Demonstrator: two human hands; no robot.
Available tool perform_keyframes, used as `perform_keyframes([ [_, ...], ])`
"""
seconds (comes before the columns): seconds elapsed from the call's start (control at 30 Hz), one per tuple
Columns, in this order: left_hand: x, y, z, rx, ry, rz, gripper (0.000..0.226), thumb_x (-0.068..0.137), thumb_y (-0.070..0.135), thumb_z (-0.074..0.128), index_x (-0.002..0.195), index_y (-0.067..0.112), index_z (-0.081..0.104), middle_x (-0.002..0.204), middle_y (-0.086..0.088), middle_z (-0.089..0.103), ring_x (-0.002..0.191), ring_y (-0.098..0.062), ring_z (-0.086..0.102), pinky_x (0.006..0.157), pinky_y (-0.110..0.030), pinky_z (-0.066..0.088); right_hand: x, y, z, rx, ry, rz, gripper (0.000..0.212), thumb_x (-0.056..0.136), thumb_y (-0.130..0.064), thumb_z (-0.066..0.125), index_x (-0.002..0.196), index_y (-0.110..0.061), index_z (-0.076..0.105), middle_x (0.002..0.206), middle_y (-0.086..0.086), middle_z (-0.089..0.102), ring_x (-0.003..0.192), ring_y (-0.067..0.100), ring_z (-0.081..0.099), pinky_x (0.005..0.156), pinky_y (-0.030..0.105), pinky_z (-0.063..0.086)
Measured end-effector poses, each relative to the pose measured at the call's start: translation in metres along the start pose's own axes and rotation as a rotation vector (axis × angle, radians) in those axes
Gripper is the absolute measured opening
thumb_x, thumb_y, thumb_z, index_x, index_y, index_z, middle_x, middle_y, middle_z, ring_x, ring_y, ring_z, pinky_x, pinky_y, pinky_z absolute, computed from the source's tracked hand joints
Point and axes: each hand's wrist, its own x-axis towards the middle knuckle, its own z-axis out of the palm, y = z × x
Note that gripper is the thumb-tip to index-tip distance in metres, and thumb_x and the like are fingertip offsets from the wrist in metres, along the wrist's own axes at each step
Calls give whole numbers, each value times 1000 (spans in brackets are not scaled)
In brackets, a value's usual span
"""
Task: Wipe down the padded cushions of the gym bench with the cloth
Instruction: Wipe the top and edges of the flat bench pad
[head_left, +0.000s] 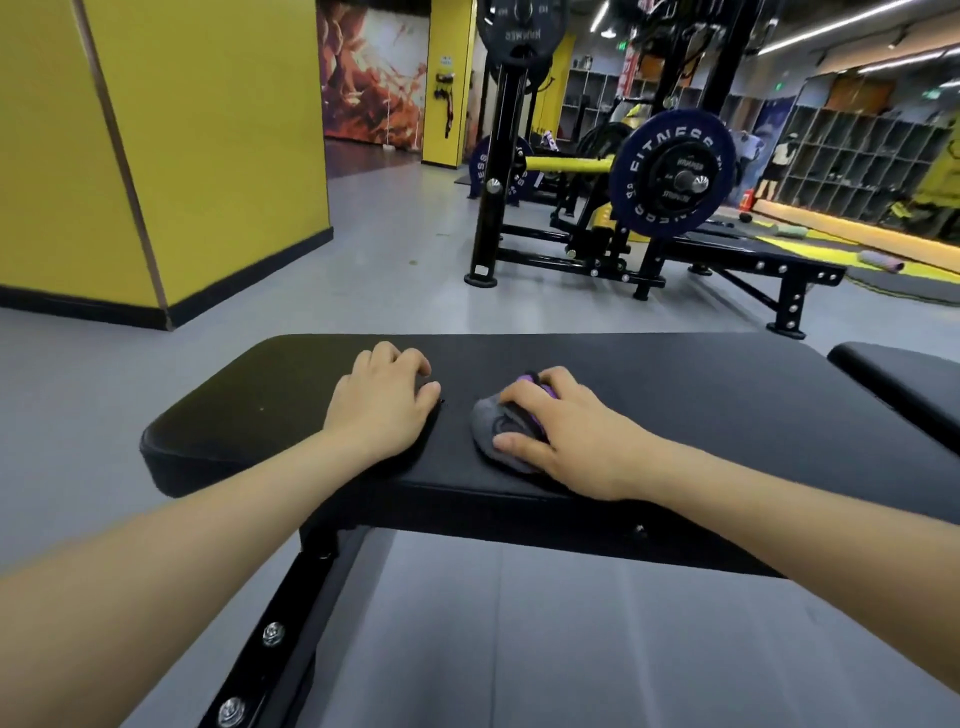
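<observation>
Head view is showing both hands sitting on the long black cushion (675, 395) of the bench. Right hand (576, 431) is lying on top of a bunched grey-and-purple cloth (493, 423), thumb and fingers curling around the wad and pressing it down, roughly mid-cushion and near the front edge. Left hand (382, 400) is resting just beside it, holding nothing, fingers a bit bent with the tips on the pad, looking like it's bracing.

What I'd be worrying about from here:

- Cloth is balled up, so only a small patch is touching the vinyl. Wiping like that is probably leaving streaks and missed strips, especially toward the rounded left end.
- Left hand is parked right in the wipe path. If it isn't lifting out of the way, that spot is getting skipped, or smudged again afterwards.
- Cloth is sitting close to the front edge, so a loose sweep could be dragging it off onto the floor (571, 649).
- Second cushion (904, 379) is peeking in at the right, past a gap. Easy to be forgetting that one, and the gap could be snagging the cloth.
</observation>
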Motion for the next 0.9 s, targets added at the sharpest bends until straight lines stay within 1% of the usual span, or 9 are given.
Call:
perform_keyframes([
  [0.13, 1, -8, 9, -41, 12, -23, 33, 96, 42, 39, 119, 22, 50, 123, -4, 45, 117, -24, 39, 92, -38, 38, 65, 38, -4, -23, 45, 128, 47, 93, -49, 43, 133, -26, 37, 127, 13, 34, 120, 38, 39, 106, 41, 31],
  [0.23, 0, -10, 11, -50, 22, -21, 33, 95, 44, 39, 118, 24, 50, 122, -3, 45, 116, -23, 39, 94, -37, 37, 107, 62, -5, -49, 77, 274, 47, 95, -49, 40, 133, -22, 37, 129, 15, 32, 121, 40, 39, 105, 43, 32],
  [0.33, -1, -9, 11, -52, 38, -24, 33, 95, 44, 38, 117, 24, 50, 121, -2, 45, 115, -22, 40, 93, -36, 37, 113, 54, -3, -62, 68, 309, 45, 94, -48, 41, 129, -20, 37, 129, 14, 32, 122, 38, 39, 101, 43, 35],
  [0.4, -2, -8, 11, -53, 42, -20, 33, 95, 44, 37, 117, 24, 51, 121, -2, 45, 114, -22, 41, 94, -36, 38, 90, 37, -3, -92, 42, 217, 46, 93, -47, 44, 131, -22, 37, 129, 12, 34, 121, 36, 41, 99, 40, 36],
  [0.5, -3, -8, 11, -47, 53, -22, 33, 95, 45, 37, 117, 24, 51, 119, -2, 46, 113, -23, 41, 93, -37, 38, 47, 9, 1, -90, -1, -34, 44, 92, -48, 47, 131, -29, 36, 126, 5, 35, 117, 28, 42, 98, 35, 36],
  [0.6, -4, -6, 11, -38, 46, -19, 33, 95, 45, 36, 117, 25, 50, 119, -2, 45, 113, -22, 41, 92, -36, 37, 42, 9, 3, -38, -8, -98, 43, 92, -48, 46, 131, -31, 37, 126, 3, 35, 117, 27, 43, 101, 34, 36],
  [0.7, -5, -7, 11, -62, 41, -39, 33, 95, 45, 36, 117, 25, 50, 118, -1, 45, 113, -21, 41, 94, -36, 37, 87, 37, 1, -35, 19, 29, 45, 93, -47, 44, 133, -27, 36, 126, 10, 37, 117, 34, 45, 105, 40, 34],
  [0.8, -3, -8, 11, -83, 27, -43, 31, 94, 45, 38, 115, 27, 50, 118, 0, 44, 112, -20, 41, 94, -35, 38, 128, 56, 3, -21, 59, 200, 42, 96, -44, 40, 130, -19, 37, 125, 13, 35, 110, 35, 48, 98, 38, 36],
  [0.9, -2, -10, 11, -84, 30, -46, 31, 93, 46, 39, 115, 27, 50, 118, 0, 44, 112, -21, 41, 94, -35, 37, 142, 54, 7, -53, 89, 262, 42, 96, -44, 39, 130, -21, 37, 128, 13, 34, 114, 36, 46, 98, 41, 39],
])
